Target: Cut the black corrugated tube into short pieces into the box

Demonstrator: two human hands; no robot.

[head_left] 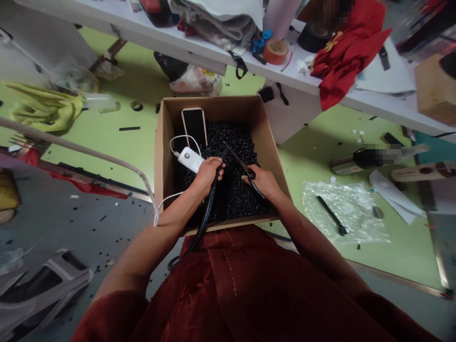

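My left hand (210, 172) is closed around a long black ribbed strip (208, 206), which hangs down over the near rim of a cardboard box (276, 161). In my right hand (264, 181) is a pair of scissors (239, 159), its blades pointing up and left close to the strip's upper end. Whether the blades touch the strip, I cannot tell. Beneath both hands the box holds a heap of small black pieces (235, 130). A phone (194, 124) leans inside at the back left. Beside my left hand lies a white power bank (190, 159) with a white cable.
Behind the box runs a white shelf (199, 50) with orange tape (276, 51) and red cloth (342, 61). On the green table (302, 156) at right lie a clear plastic bag (347, 199) and a metal flask (351, 161). A grey bar (107, 159) crosses at left.
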